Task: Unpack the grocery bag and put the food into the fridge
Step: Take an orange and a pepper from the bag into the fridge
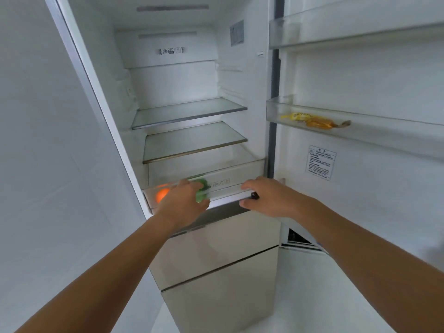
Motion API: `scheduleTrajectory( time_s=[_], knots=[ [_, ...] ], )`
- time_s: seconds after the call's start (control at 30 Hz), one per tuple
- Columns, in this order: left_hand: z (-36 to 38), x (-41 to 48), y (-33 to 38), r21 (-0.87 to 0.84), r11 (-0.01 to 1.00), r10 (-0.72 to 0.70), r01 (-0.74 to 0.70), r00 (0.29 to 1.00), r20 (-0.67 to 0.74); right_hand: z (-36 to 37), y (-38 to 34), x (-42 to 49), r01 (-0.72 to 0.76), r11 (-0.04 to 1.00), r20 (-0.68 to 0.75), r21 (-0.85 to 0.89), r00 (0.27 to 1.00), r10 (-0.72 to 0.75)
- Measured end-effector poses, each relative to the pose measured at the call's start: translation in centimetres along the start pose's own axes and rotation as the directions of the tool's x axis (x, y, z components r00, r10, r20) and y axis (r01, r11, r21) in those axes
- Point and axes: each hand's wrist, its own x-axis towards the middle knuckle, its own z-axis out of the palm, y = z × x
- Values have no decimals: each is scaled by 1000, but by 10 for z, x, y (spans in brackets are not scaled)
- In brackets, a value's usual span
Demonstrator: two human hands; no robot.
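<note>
A: Status on the unpack?

B: Partway, by my read. The white fridge (173, 80) stands open. A round orange fruit (161, 194) and a rounded green item (201, 190) sit in the translucent plastic crisper drawer (224, 186), below the two glass shelves (189, 111). A yellow wrapped packet (314, 121) lies in the clear plastic door bin (389, 133).

A: Hands?

B: Both are on the drawer front. The left hand (182, 203) grips the rim right at the green item, fingers over the top, thumb below. The right hand (266, 198) grips the same front further right, thumb under the edge. Neither carries food.

A: What's left?

B: Unknown. The grocery bag is out of view, so there's no count of what remains. Whether the drawer is opening or closing, I cannot tell.

A: Blind spots?

B: The drawer front is frosted and blurred, so I can't identify the green item, and anything deeper inside is hidden. The packet label is unreadable. The upper door bin (360, 27) is cut off at the frame edge. The lower beige compartment fronts (216, 255) are shut.
</note>
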Motion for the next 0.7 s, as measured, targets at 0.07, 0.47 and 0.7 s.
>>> scheduleTrajectory(
  time_s=[0.07,0.47,0.7],
  knots=[
    [6,-9,0,1,999,52,-52,998,47,6,-5,-19,-56,998,-2,25,998,56],
    [79,-89,44,-108,913,406,-394,846,345,70,-27,-198,-502,865,-58,22,863,503],
    [104,-167,150,-222,750,650,-623,636,415,86,3,-351,-737,668,-90,103,662,744]
  ],
)
